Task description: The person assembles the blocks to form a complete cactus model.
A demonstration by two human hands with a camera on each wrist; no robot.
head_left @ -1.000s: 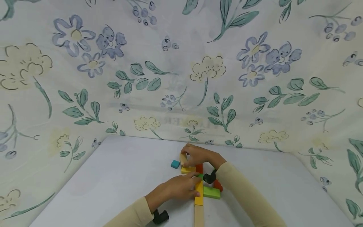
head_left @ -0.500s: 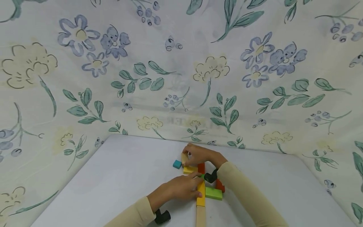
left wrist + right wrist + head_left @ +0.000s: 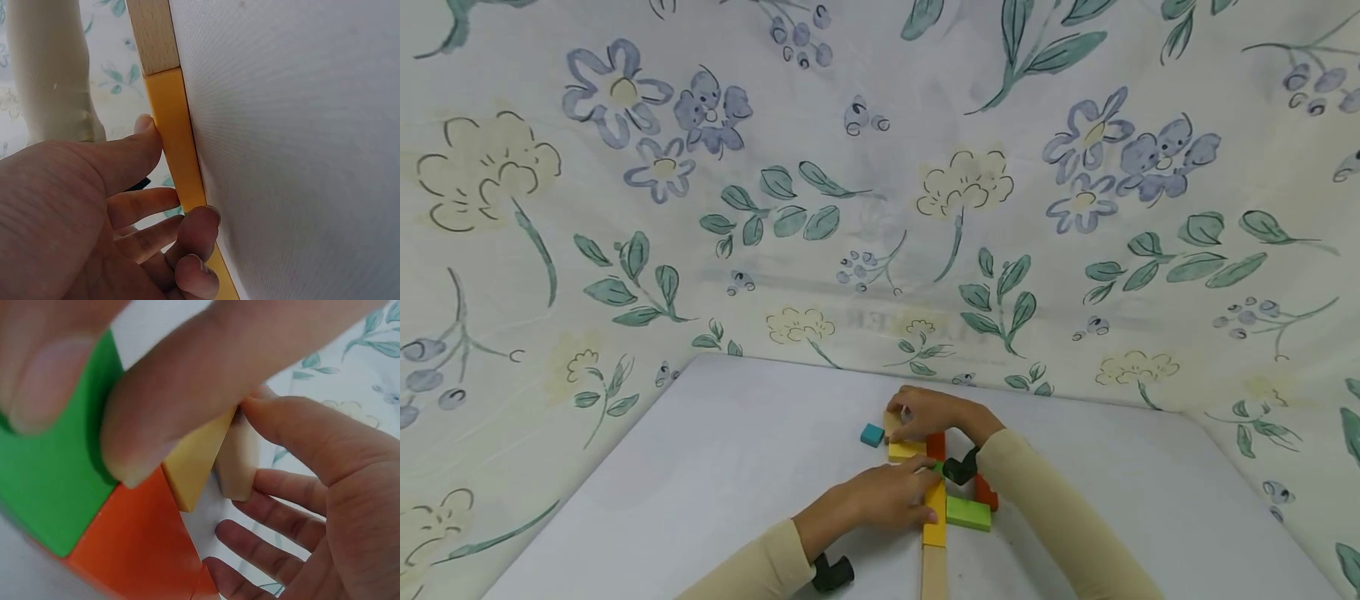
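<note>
My right hand point(image 3: 925, 415) pinches a pale wooden block point(image 3: 239, 461) between thumb and fingers, at the far end of a row of blocks. A yellow block point(image 3: 906, 452) lies right beside it, with an orange-red block point(image 3: 137, 540) adjoining. My left hand point(image 3: 883, 497) rests along the row, its thumb against an orange-yellow block point(image 3: 175, 131). In the right wrist view, two of its fingertips touch a green block point(image 3: 47, 478) with a curved notch. That hand mostly covers the green block in the head view.
A small teal block point(image 3: 872, 434) lies left of the wooden one. A light green block point(image 3: 968, 512) and a red piece point(image 3: 987, 493) lie right of the row. Toward me the row continues with a plain wooden block point(image 3: 934, 573) on the white table point(image 3: 737, 442).
The head view has turned slightly left, so everything sits further right in it. My right hand has lowered a little with the wooden block. The left hand keeps its place on the row.
</note>
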